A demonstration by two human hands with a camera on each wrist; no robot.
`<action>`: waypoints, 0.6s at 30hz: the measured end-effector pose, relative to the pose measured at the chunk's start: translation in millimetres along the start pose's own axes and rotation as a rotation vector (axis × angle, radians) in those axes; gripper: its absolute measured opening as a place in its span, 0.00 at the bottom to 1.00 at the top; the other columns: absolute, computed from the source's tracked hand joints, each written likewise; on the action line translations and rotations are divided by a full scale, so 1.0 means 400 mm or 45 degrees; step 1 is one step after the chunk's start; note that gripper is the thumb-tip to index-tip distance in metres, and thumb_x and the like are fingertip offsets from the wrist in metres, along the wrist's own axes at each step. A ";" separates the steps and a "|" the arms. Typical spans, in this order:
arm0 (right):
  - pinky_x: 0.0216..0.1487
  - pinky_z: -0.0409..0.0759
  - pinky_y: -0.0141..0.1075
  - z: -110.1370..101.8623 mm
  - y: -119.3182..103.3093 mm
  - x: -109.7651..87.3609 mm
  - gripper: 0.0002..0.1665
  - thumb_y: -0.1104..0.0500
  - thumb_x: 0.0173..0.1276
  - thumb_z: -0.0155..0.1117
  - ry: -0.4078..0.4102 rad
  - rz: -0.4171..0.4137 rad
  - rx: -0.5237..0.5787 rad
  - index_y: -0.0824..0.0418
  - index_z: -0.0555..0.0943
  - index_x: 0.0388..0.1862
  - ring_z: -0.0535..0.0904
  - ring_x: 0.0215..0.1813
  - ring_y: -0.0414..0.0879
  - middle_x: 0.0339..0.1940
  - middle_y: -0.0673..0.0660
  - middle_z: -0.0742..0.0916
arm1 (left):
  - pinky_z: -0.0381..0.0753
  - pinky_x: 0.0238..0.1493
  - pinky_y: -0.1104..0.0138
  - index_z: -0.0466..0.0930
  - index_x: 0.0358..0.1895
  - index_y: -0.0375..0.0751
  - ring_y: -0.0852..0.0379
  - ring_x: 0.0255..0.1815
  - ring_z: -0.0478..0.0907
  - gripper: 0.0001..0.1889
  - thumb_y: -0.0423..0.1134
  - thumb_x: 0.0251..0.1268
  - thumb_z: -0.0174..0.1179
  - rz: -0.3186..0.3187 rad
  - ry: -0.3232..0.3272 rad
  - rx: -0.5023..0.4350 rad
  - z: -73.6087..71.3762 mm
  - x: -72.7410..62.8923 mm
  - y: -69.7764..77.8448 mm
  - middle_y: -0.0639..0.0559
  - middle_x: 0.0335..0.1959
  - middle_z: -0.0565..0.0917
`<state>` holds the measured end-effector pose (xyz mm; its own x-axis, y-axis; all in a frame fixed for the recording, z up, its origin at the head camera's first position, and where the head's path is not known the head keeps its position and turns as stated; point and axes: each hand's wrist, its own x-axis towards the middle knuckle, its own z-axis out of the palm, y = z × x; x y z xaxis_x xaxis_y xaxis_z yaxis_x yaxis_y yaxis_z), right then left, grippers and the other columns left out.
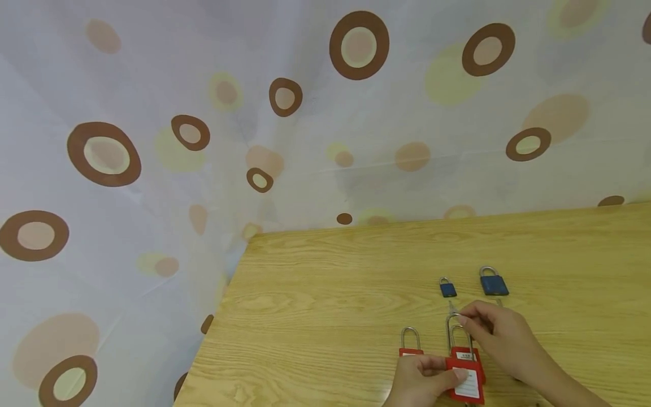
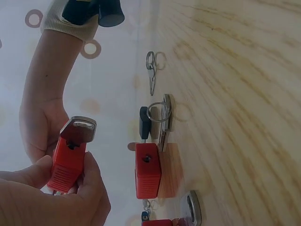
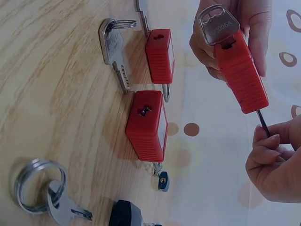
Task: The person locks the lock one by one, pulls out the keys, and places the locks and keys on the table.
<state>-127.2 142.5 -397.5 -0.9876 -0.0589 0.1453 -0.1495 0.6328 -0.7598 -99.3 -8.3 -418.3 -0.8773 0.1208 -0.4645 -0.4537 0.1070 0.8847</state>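
Note:
My left hand (image 1: 419,380) grips the body of a red padlock (image 1: 468,385) with a white label, thumb across its front. A silver key (image 3: 218,23) sits in the keyhole at the padlock's bottom, seen in both wrist views. With thumb and fingertips, my right hand (image 1: 500,334) pinches the top of this padlock's long metal shackle (image 1: 448,333). The held padlock is raised off the table, its keyhole end towards me. Behind it a second red padlock (image 1: 464,354) lies on the table. Another red padlock (image 1: 411,351) lies to the left, partly hidden by my left hand.
Farther back on the wooden table (image 1: 305,305) lie a small blue padlock (image 1: 448,290) and a larger blue padlock (image 1: 494,285). Loose keys lie near the padlocks, among them a silver key (image 3: 113,47) and a key on a ring (image 3: 62,205). A dotted curtain (image 1: 305,130) hangs behind.

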 end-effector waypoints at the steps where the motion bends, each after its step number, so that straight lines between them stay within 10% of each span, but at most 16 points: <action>1: 0.20 0.66 0.28 0.002 0.002 0.001 0.03 0.64 0.64 0.61 0.009 -0.011 0.010 0.61 0.81 0.34 0.64 0.21 0.32 0.20 0.46 0.77 | 0.83 0.39 0.66 0.84 0.35 0.37 0.59 0.32 0.82 0.08 0.35 0.52 0.67 -0.015 0.003 0.005 0.000 -0.001 0.001 0.51 0.30 0.85; 18: 0.18 0.64 0.27 0.026 0.002 -0.014 0.05 0.69 0.61 0.62 0.101 -0.162 0.110 0.60 0.79 0.29 0.64 0.18 0.32 0.17 0.41 0.74 | 0.79 0.33 0.75 0.84 0.36 0.34 0.63 0.29 0.81 0.08 0.33 0.52 0.66 0.113 0.000 -0.104 -0.021 0.003 0.028 0.47 0.30 0.87</action>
<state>-122.3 135.3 -405.7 -0.9540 -0.0711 0.2912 -0.2804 0.5551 -0.7831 -106.8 -15.2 -408.8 -0.9144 0.1262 -0.3845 -0.3858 0.0149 0.9224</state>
